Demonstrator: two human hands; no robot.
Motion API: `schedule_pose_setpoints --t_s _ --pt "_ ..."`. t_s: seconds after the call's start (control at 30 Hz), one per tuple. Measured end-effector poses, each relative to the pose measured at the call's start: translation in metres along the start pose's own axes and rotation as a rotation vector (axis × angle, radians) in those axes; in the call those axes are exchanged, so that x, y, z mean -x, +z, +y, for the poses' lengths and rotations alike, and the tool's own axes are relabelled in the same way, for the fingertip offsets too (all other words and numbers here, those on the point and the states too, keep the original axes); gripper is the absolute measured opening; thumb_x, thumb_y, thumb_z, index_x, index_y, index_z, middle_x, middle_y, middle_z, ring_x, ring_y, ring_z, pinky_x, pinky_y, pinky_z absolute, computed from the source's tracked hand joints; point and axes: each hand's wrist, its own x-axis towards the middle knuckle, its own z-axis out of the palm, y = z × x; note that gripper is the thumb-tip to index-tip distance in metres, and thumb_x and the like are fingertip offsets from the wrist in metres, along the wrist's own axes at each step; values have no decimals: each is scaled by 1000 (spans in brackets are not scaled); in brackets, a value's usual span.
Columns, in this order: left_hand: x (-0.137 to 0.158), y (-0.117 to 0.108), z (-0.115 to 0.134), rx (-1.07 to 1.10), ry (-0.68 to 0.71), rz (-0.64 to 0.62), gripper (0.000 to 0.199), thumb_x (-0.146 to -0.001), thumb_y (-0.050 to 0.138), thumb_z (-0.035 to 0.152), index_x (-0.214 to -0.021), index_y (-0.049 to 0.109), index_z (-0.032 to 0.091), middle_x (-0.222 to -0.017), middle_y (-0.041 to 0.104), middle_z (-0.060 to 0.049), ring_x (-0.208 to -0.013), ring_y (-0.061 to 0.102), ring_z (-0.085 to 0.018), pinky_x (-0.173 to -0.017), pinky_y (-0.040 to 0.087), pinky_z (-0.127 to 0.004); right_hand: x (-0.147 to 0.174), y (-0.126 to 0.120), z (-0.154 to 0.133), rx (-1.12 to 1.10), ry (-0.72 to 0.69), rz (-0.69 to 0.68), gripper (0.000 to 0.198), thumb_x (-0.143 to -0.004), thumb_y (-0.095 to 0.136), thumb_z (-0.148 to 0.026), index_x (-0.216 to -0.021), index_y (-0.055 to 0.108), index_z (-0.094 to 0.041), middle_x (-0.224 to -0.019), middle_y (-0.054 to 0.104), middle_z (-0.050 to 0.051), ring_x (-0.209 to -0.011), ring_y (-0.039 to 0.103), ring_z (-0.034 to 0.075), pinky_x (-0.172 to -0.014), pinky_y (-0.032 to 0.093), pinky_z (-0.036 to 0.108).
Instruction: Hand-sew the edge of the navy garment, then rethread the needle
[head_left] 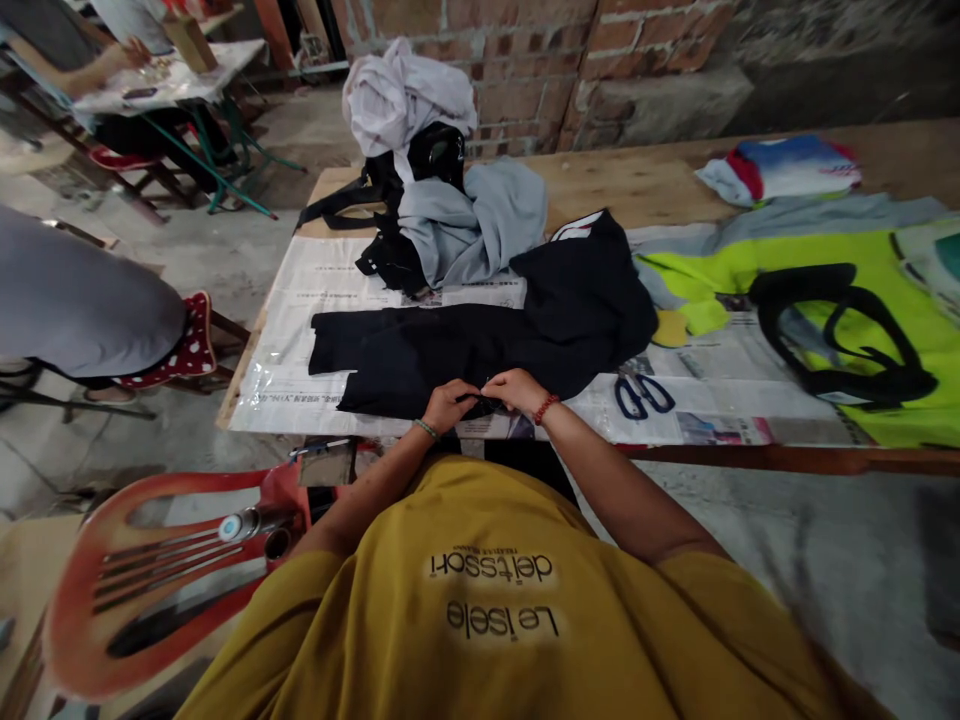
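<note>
A dark navy garment [450, 345] lies spread over the newspaper-covered table, with its two leg-like ends pointing left. At its near edge my left hand [450, 404] is closed, the fingertips pinching the cloth. My right hand [516, 390] is closed beside it, thumb and fingers pressed together on the same edge. The fingertips of both hands nearly meet; whether a small thing sits between them is too fine to make out. To the right of my right hand, a pair of scissors [643, 397] with dark blue handles rests on the newspaper.
Behind the garment are a grey cloth [480, 220], a black bag [397, 200] and a white bundle [405, 95]. Yellow-green clothing [795, 260] with a black strap [840, 350] covers the right side. A red chair [157, 485] stands at left, near a seated person [82, 290].
</note>
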Motion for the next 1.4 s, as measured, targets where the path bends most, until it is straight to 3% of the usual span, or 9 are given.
schedule_pose_setpoints --t_s 0.2,0.43,0.5,0.6,0.77,0.9,1.07,1.23,1.4 --pt "0 1 1 -23 -21 8 13 -77 64 14 -86 72 20 -81 68 -2 -76 62 -12 -74 51 -24 0 3 -4 45 -67 65 13 -74 62 -25 -77 71 -15 -50 55 -5 -37 41 5 -38 30 18" --pt "-1 1 1 -42 7 -10 12 -79 64 16 -87 72 19 -79 68 -2 -74 62 -12 -72 51 -23 1 7 -7 151 -307 214 6 -71 61 -12 -70 64 -16 -69 66 -1 -63 56 8 -60 41 18" --pt "-1 1 1 -41 5 -10 13 -80 63 15 -88 72 19 -81 69 -2 -75 62 -12 -73 51 -23 1 8 -10 97 -281 193 6 -72 59 -11 -70 61 -16 -64 64 -2 -53 53 7 -52 38 18" --pt "-1 1 1 -32 6 -14 13 -80 63 15 -87 72 19 -81 69 -2 -76 62 -12 -73 50 -23 -3 10 -13 -140 -130 133 9 -75 54 -10 -69 53 -17 -57 60 -5 -35 41 4 -38 29 18" --pt "0 1 0 -46 8 -10 9 -79 64 16 -84 72 18 -78 67 -2 -73 61 -11 -70 49 -22 -11 11 -9 -492 21 82 15 -76 52 -6 -66 46 -17 -51 58 -5 -28 35 3 -30 20 17" --pt "1 1 1 -54 21 -31 9 -79 64 14 -83 71 17 -78 67 -2 -73 62 -11 -70 49 -22 -11 4 -4 -654 33 136 13 -77 55 -10 -69 47 -17 -54 61 -4 -28 36 2 -28 21 15" --pt "0 0 3 -62 19 -34 10 -79 63 14 -84 71 18 -80 68 -2 -74 62 -11 -71 50 -22 -6 -4 -9 -654 -21 154 8 -84 52 -18 -80 45 -19 -63 65 -3 -30 46 5 -28 22 13" --pt "0 -1 4 -68 32 -35 11 -79 63 14 -86 71 18 -80 69 -2 -74 63 -11 -71 50 -23 -5 -4 -21 -765 -50 12 13 -92 44 -32 -90 34 -24 -70 68 -2 -47 64 13 -34 38 14" --pt "0 0 0 -90 24 -40 15 -77 65 13 -90 71 18 -86 70 -2 -81 64 -14 -76 52 -25 -7 1 -30 -904 -77 -167 8 -93 41 -24 -88 34 -23 -72 67 -2 -64 70 15 -55 57 29"
